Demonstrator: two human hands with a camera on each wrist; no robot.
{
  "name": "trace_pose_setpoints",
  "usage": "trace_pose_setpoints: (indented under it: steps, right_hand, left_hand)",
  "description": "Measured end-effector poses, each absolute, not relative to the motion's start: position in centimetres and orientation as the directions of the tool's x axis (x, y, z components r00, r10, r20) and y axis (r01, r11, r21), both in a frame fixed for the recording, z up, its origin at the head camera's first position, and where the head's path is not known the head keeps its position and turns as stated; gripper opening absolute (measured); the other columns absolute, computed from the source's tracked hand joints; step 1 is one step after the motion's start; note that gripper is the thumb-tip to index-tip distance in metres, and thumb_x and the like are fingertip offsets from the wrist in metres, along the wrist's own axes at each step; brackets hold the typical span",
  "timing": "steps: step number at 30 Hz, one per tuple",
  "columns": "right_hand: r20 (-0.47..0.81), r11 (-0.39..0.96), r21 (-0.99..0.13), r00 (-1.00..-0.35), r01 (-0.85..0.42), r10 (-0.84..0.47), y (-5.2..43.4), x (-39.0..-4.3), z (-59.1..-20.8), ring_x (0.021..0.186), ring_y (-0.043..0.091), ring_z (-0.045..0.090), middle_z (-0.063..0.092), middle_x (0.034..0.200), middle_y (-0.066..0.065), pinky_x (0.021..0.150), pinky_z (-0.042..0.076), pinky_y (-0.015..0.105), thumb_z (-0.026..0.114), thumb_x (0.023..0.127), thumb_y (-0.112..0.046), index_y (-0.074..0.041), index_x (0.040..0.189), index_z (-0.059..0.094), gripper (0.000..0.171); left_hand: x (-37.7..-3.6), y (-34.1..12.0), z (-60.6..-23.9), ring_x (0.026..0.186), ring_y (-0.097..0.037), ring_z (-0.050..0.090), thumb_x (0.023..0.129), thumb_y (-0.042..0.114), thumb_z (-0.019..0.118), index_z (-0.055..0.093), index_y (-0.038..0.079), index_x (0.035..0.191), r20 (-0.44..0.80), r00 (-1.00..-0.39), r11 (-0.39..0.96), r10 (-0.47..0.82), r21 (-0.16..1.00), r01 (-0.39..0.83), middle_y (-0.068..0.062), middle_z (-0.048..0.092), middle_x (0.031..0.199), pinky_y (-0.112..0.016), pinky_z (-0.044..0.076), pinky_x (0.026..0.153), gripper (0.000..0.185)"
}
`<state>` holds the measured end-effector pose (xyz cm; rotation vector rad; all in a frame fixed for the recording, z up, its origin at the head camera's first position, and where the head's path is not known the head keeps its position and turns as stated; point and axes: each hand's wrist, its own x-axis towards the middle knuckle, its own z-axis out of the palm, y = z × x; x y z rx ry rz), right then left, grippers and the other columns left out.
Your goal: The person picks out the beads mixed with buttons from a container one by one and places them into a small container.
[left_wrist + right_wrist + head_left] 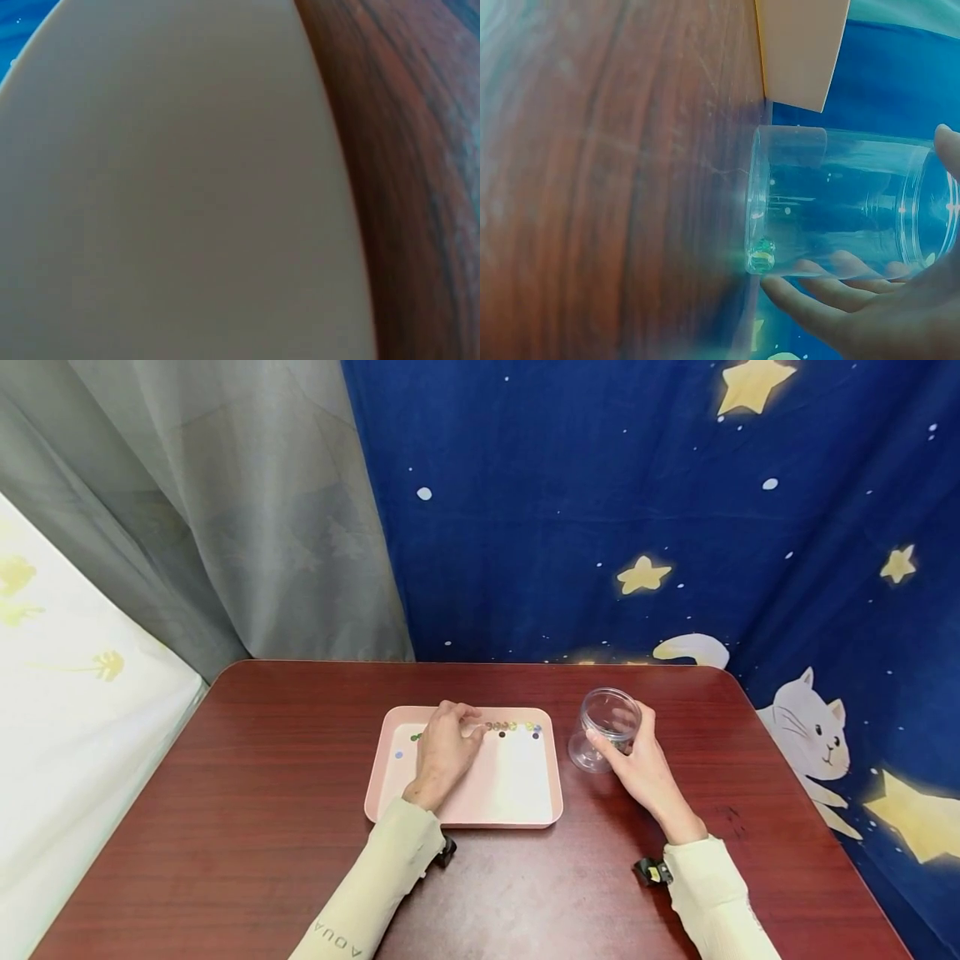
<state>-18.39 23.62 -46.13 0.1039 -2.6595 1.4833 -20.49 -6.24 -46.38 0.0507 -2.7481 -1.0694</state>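
Note:
A shallow pink tray [517,789] lies on the table, with a row of glass marbles [501,727] along its far wall. Over the tray's left half is my left hand [446,747]; its thumb and fingertips are apart beside the row's left end, and nothing shows between them. Green marbles [415,737] and a light blue one [399,755] lie left of that hand. My right hand [643,768] grips a clear jar [588,758] that stands right of the tray. Greenish marbles [762,259] lie at the jar's bottom. In the left wrist view the tray's outer wall [187,187] hides the left fingers.
Dark marbles [502,735] lie just nearer than the row, toward the tray's right. The red-brown wooden table [247,793] extends around the tray. A blue star-patterned curtain [525,527] and a grey curtain [285,527] hang behind the table.

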Motion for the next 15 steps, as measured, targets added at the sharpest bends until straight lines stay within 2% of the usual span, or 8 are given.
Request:
trace_pose_setpoints:
  steps: [8,15]
  right_hand:
    - [0.101,0.526,-0.844,-0.994,-0.103,-0.034,23.88,-18.42,-46.38,0.144,0.038,0.05,0.047,0.155,0.021,0.113,0.042,0.058,0.072,0.098,-0.039,-0.016,0.156,0.018,0.083]
    - [0.108,0.523,-0.845,-0.993,-0.113,-0.039,23.84,-18.59,-46.33,0.143,0.039,0.05,0.047,0.153,0.021,0.111,0.042,0.057,0.073,0.098,-0.038,-0.016,0.156,0.018,0.082]
  left_hand:
    - [-20.19,-6.6,-46.46,0.116,-0.026,0.068,0.09,0.019,0.079,0.077,0.014,0.118,0.168,-0.983,0.773,-0.071,0.632,0.052,-0.005,0.073,0.118,-0.047,0.057,0.093,0.029]
    - [-20.19,-6.7,-46.68,0.141,-0.029,0.058,0.09,0.02,0.08,0.078,0.014,0.117,0.174,-0.983,0.794,-0.053,0.604,0.064,-0.006,0.073,0.131,-0.049,0.052,0.108,0.028]
